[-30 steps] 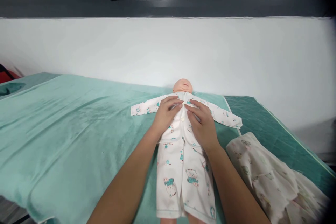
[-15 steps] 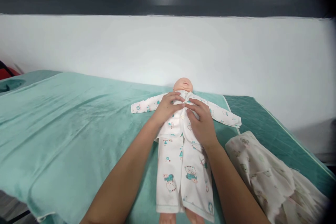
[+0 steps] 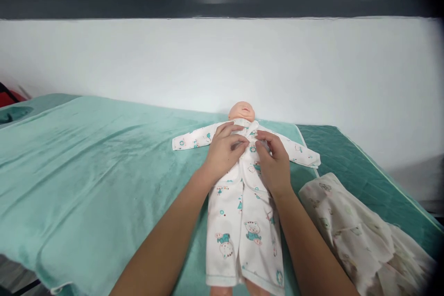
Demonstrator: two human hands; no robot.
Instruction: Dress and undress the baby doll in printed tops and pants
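The person's hands have just drawn apart over the chest of the doll [image 3: 242, 111]: half a second ago their fingertips met at the middle of the jacket [image 3: 248, 173], and now a strip of printed cloth shows between them. The front edges appear to be parting there, which suggests that the jacket is coming undone at the chest, though the fingers hide the fastening.

The left hand [image 3: 226, 150] rests on the person's left side of the doll's chest, fingers curled toward the thumb at the jacket's edge; the right hand [image 3: 276, 159] mirrors it on the other side, thumb and forefinger bent toward each other. Whether either pinches cloth cannot be told. The jacket lies on the doll, sleeves spread out flat to both sides.

The doll's head is smooth, rounded and matt. Jacket and trousers [image 3: 227, 217] look like soft white knit with teal cartoon prints, the trouser legs straight and wide. Beneath the doll spreads a plush mint blanket [image 3: 104, 171], faintly creased; to its right lie a darker quilted sheet [image 3: 350, 162] and a thin, crumpled patterned cloth [image 3: 350, 231].
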